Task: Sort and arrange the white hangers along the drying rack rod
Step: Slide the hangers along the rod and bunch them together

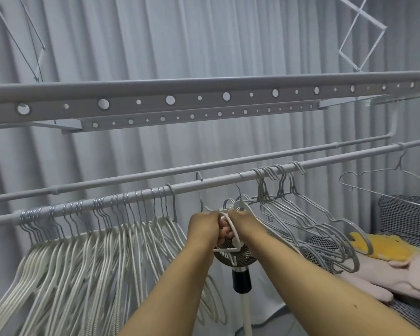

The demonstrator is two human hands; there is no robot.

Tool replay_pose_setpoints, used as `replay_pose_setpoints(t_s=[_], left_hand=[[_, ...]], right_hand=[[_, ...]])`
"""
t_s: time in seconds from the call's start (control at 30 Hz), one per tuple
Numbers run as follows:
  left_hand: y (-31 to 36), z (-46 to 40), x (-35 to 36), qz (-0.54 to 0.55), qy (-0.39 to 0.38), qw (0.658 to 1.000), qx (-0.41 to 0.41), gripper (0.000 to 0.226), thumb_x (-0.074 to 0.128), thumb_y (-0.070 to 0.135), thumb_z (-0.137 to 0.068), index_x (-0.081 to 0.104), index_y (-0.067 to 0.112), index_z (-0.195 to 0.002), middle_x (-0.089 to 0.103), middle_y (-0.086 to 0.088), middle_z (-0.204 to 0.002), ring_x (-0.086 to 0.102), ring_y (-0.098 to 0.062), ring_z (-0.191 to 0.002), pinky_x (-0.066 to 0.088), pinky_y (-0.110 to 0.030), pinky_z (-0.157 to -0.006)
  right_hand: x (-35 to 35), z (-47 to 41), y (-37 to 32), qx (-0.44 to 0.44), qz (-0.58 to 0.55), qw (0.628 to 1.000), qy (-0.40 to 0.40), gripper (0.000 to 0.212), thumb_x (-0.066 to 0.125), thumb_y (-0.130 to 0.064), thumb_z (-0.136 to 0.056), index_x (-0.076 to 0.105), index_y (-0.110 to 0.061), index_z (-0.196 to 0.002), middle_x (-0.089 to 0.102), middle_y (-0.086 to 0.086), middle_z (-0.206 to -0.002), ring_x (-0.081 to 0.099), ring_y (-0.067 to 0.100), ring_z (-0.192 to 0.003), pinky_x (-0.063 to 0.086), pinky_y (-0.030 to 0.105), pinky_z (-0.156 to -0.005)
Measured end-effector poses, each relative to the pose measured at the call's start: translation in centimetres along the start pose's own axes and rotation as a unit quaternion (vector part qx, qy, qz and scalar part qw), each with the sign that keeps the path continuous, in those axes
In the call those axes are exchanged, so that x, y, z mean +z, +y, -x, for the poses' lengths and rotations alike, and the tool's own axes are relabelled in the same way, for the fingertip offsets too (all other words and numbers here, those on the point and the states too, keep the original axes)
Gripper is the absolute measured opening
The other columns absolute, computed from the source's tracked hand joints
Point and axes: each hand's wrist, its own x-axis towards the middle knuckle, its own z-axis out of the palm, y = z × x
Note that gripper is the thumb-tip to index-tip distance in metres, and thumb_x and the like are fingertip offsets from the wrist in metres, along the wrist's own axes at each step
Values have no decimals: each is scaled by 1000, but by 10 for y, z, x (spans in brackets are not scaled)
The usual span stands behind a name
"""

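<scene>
A long grey rod crosses the view, rising to the right. Several white hangers hang packed together on its left half. A bunch of grey wire hangers hangs right of centre. Just below the rod's middle, my left hand and my right hand meet, both gripping a white hanger that is off the rod. One thin hanger hook sits alone on the rod above my hands.
A perforated rack beam runs overhead, with a second thinner rod behind. A small fan on a pole stands under my hands. At the right are a checked cushion, a yellow soft toy and a pink one.
</scene>
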Motion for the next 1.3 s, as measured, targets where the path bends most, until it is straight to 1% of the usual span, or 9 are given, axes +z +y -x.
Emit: replay_pose_setpoints(t_s=[0.37, 0.57, 0.73, 0.87, 0.97, 1.1, 1.2, 1.27, 1.3], left_hand=[[6, 2, 8, 22, -14, 999, 23, 30, 51, 8, -94, 57, 3, -65, 49, -11, -54, 38, -10, -27, 37, -20, -43], [4, -7, 5, 30, -12, 999, -21, 20, 52, 10, -93, 62, 1, -78, 50, -6, -52, 39, -10, -30, 38, -22, -45], [-3, 9, 5, 58, -18, 997, -45, 23, 49, 11, -91, 60, 9, -72, 49, 0, -47, 35, -11, -39, 35, -22, -46], [2, 29, 7, 83, -41, 995, -45, 30, 50, 16, -90, 60, 11, -62, 50, 1, -46, 38, -11, -37, 34, -20, -43], [4, 39, 9, 109, -82, 989, -51, 37, 53, 21, -90, 56, 13, -54, 50, -1, -48, 39, -9, -33, 33, -17, -40], [8, 45, 10, 135, -102, 986, -13, 35, 51, 17, -92, 56, 11, -58, 50, -2, -48, 40, -13, -42, 37, -21, -46], [7, 42, 1, 107, -79, 990, 37, 36, 41, 15, -97, 58, 5, -66, 55, -7, -52, 45, -13, -36, 36, -18, -39], [-3, 30, -11, -51, 9, 991, 121, 34, 40, 21, -99, 60, 7, -75, 62, -11, -68, 56, -16, -48, 46, -25, -45], [-9, 24, -17, -185, 68, 966, 167, 30, 42, 27, -99, 61, 11, -83, 64, -10, -82, 61, -20, -63, 51, -31, -54]], right_hand=[[-6, -3, -2, 25, -30, 999, 22, 36, 41, -14, -97, 51, -8, -63, 50, 2, -41, 43, 9, -29, 32, 15, -35], [-8, 9, 6, 19, -32, 999, 13, 36, 43, -15, -93, 60, -4, -63, 57, 1, -41, 51, 19, -48, 37, 29, -52], [-12, 11, 8, 28, 14, 999, 25, 36, 41, -26, -98, 63, -4, -80, 58, 7, -59, 52, 18, -55, 42, 26, -55], [-14, 9, 12, 30, 72, 996, 41, 42, 40, -45, -95, 63, -14, -79, 65, 5, -76, 64, 21, -76, 55, 35, -84], [-13, 17, 10, 18, 11, 999, -24, 36, 40, -31, -100, 57, -14, -73, 58, -6, -46, 55, 4, -38, 42, 11, -39], [-7, 16, 6, 35, -90, 995, -10, 34, 40, -20, -99, 54, -13, -69, 47, -6, -37, 43, 8, -31, 35, 14, -36], [-4, 5, 15, 42, -70, 993, 84, 34, 40, -28, -95, 62, -8, -78, 50, 3, -56, 45, 18, -50, 37, 24, -43], [-7, 6, 18, 50, -78, 985, 147, 37, 35, -30, -96, 60, -10, -77, 52, 6, -67, 46, 21, -58, 35, 31, -52], [-9, 8, 18, 43, -69, 981, 175, 38, 33, -29, -98, 60, -9, -79, 54, 8, -73, 48, 23, -64, 36, 33, -56]])
